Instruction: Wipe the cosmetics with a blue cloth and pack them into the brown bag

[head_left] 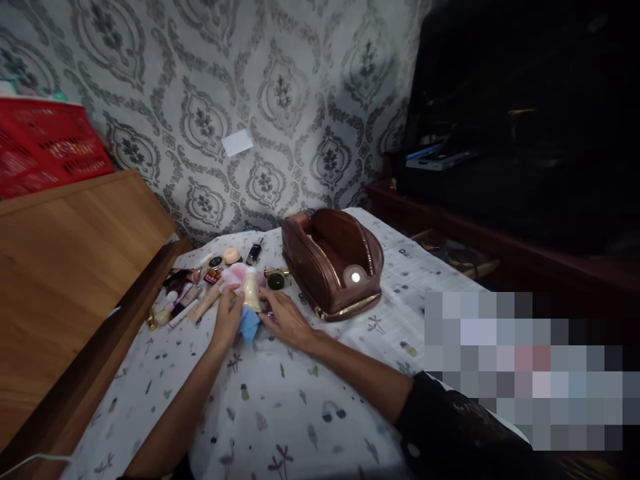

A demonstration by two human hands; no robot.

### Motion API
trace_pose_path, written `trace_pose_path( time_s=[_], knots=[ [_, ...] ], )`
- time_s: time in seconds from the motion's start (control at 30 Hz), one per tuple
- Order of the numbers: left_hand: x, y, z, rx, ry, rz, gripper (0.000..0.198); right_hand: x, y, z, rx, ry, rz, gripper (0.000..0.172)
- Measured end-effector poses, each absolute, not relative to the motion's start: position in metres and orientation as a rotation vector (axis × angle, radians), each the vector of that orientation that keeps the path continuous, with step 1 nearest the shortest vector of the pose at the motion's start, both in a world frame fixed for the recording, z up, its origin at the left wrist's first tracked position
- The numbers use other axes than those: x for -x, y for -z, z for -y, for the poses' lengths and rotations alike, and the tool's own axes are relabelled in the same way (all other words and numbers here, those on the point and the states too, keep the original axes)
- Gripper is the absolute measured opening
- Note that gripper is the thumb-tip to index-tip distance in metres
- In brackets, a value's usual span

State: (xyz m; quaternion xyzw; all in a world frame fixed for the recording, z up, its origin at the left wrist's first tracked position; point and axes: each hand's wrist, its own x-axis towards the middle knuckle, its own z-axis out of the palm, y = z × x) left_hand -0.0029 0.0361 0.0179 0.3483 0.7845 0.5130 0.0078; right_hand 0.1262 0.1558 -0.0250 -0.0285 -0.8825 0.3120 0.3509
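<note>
A cream-coloured squeeze tube [251, 293] stands roughly upright between my two hands over the bed. My left hand [227, 319] has its fingers and thumb closed at the tube's left side. On the other side, my right hand [286, 319] reaches in with its fingers apart, close to the tube; a small dark item partly shows under them. A blue cloth or wipe [249, 325] hangs below the tube, between the hands. Fluffy pink puffs [233, 275] lie just behind. To the right sits a brown cosmetic bag [305, 267], unzipped, its top wide apart.
Makeup items surround the hands: a round dark compact [275, 280], a black bottle [255, 251], a peach-lidded jar [231, 255] and several tubes and brushes on the left. A wooden panel [75, 267] borders the patterned sheet [280, 413]. A red basket [55, 143] stands above.
</note>
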Motion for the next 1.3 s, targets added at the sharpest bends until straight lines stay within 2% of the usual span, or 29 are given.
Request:
trace_pose_path(
  time_s=[0.17, 0.43, 0.6, 0.73, 0.97, 1.17, 1.3],
  knots=[
    [-0.024, -0.017, -0.025, -1.210, -1.448, -2.315, 0.034, -0.130, 0.021, -0.154, 0.113, -0.771, 2.317, 0.049],
    [-0.001, -0.013, -0.014, -1.302, -1.261, -2.531, 0.037, -0.131, 0.018, -0.154, 0.100, -0.680, 2.383, 0.038],
    [0.019, -0.022, -0.020, -1.346, -1.081, -2.778, 0.026, -0.130, 0.020, -0.153, 0.028, -0.605, 2.421, 0.050],
    [0.034, -0.040, -0.043, -1.466, -0.810, -2.933, 0.029, -0.129, 0.020, -0.152, 0.055, -0.566, 2.475, 0.053],
    [0.062, -0.059, -0.084, -1.537, -0.267, -3.013, 0.037, -0.133, 0.015, -0.150, 0.191, -0.511, 2.475, 0.041],
    [0.069, -0.064, -0.086, -1.429, -0.002, -3.082, 0.039, -0.130, 0.020, -0.156, 0.477, -0.643, 2.311, 0.021],
    [0.067, -0.063, -0.082, -1.399, 0.053, -3.119, 0.040, -0.127, 0.026, -0.161, 0.522, -0.708, 2.213, 0.027]
  ],
)
